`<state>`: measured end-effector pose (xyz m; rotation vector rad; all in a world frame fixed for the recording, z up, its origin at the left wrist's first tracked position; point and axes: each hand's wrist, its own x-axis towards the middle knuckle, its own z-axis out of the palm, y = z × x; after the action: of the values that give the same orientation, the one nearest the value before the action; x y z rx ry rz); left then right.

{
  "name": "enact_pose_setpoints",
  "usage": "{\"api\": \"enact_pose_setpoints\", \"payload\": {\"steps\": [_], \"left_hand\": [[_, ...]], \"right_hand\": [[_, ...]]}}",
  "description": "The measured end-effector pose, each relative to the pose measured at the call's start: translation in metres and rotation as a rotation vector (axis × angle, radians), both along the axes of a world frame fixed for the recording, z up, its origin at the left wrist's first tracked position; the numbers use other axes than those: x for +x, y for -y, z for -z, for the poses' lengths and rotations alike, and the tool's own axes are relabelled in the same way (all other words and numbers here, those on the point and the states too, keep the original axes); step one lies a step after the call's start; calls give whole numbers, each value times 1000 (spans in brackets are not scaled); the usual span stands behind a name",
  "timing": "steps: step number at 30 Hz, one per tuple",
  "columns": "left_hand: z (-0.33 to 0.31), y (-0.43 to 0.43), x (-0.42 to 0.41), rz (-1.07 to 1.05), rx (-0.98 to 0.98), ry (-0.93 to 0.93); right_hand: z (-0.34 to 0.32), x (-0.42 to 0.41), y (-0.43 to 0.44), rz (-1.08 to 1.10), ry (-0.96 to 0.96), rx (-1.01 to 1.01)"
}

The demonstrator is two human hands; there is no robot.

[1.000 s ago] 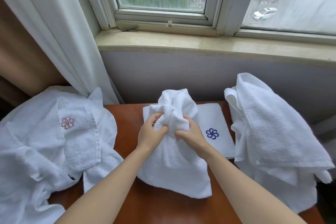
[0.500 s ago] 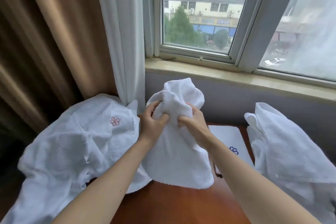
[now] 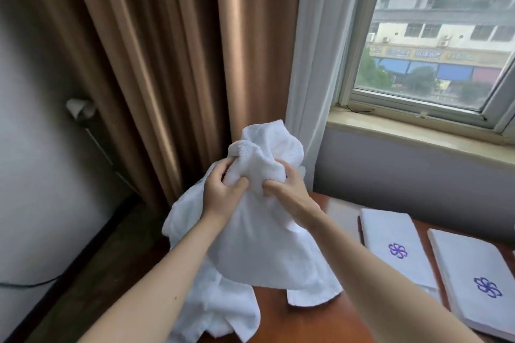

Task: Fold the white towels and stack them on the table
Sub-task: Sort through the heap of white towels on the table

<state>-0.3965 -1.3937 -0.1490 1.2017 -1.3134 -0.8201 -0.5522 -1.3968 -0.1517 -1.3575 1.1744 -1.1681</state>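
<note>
A crumpled white towel [image 3: 264,245] hangs in the air above the left end of the brown table [image 3: 306,323]. My left hand [image 3: 221,192] and my right hand [image 3: 289,189] both grip its bunched top edge, close together. On the table at the right lie two folded white towels side by side, one [image 3: 390,234] nearer the wall and one [image 3: 468,259] beside it, each with a blue flower mark. A heap of unfolded white cloth [image 3: 217,312] lies under and left of the held towel.
Brown curtains [image 3: 167,64] and a white sheer curtain [image 3: 315,64] hang close behind the towel. The window sill [image 3: 418,133] runs along the wall behind the table. A dark floor strip [image 3: 97,267] lies left of the table.
The view has swung left and up. Both hands kept their grip on the towel and carried it left, off the folded towels. The towel pile at the right has left the view.
</note>
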Motion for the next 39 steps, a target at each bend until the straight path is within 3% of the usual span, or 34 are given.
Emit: {"api": "enact_pose_setpoints", "payload": {"steps": [6,10,12,14,18,23,28,33,39], "left_hand": [[25,31,68,-48,16,108],[65,58,100,-73,133,515],[88,68,108,53,261,780],[109,72,109,210,385,965],[135,75,105,287,411,1113],[152,77,105,320,423,1160],[147,75,104,267,365,1061],[130,61,85,103,130,933],[116,45,30,322,63,1005]], "right_hand": [[22,60,28,38,-85,-88],[50,70,48,162,-631,-99],[66,70,57,53,-970,-76],[86,70,61,-119,-1150,9],[118,71,65,-214,-1204,148],[137,77,70,-216,-1256,125],[136,70,67,-218,-1245,100],[125,46,45,-211,-1199,10],[115,-6,3,-30,-1294,67]]}}
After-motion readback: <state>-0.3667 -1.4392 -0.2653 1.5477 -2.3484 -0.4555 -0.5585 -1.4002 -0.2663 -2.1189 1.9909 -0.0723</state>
